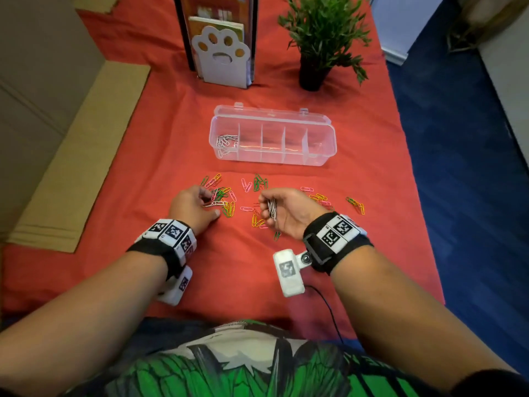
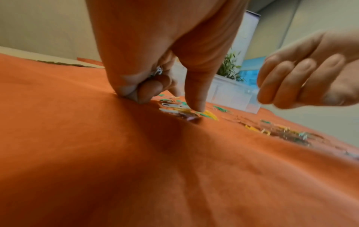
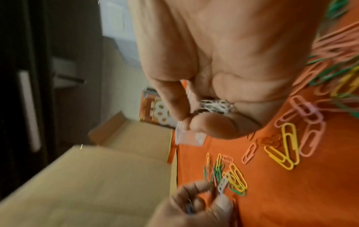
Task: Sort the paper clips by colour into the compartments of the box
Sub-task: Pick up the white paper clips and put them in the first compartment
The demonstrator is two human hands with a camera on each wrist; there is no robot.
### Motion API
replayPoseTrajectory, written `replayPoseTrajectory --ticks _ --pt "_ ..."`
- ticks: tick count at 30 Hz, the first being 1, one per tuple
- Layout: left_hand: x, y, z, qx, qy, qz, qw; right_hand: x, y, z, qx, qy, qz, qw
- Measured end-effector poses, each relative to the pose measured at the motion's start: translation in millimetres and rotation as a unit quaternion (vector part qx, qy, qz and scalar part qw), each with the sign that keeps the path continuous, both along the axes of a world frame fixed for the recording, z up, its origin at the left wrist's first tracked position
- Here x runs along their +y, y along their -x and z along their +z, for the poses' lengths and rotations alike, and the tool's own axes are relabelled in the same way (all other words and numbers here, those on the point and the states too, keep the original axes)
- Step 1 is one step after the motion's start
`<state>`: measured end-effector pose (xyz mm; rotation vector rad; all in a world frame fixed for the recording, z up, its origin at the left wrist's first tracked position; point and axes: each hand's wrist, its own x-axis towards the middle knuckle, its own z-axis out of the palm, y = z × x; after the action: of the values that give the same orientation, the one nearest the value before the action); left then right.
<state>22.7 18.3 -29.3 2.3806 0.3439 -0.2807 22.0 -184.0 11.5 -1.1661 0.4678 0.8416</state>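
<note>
A clear box with several compartments lies open on the red cloth; white paper clips fill its leftmost one. Green, yellow and pink clips lie scattered in front of it. My left hand is down on the left cluster: its forefinger presses the cloth among the clips while its curled fingers hold a white clip. My right hand hovers just above the cloth to the right, gripping a bunch of white clips between thumb and fingers.
A potted plant and a paw-shaped book stand stand behind the box. Flat cardboard lies along the cloth's left edge. The table ends at the right over blue floor. More coloured clips lie at the right.
</note>
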Motion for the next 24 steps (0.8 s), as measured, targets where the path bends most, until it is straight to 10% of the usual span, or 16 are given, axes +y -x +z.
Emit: replayPoseTrajectory --ticks 3,9,19,24 --pt "6.6 1.8 0.1 0.001 0.017 -0.015 1.000 23.1 -10.0 -2.8 -0.119 0.174 0.117 0.971" --pt "17.1 3.0 -4.4 -0.033 -0.054 -0.043 0.997 57.9 -16.5 -21.4 -0.369 0.442 0.356 0.736" --pt "14.7 -2.0 -0.8 -0.047 -0.097 -0.113 0.988 76.2 -20.7 -45.9 -0.464 0.503 0.351 0.639" --pt "13.8 -4.6 -0.7 -0.045 -0.111 -0.158 0.980 51.5 -24.1 -46.1 -0.412 0.533 0.330 0.661"
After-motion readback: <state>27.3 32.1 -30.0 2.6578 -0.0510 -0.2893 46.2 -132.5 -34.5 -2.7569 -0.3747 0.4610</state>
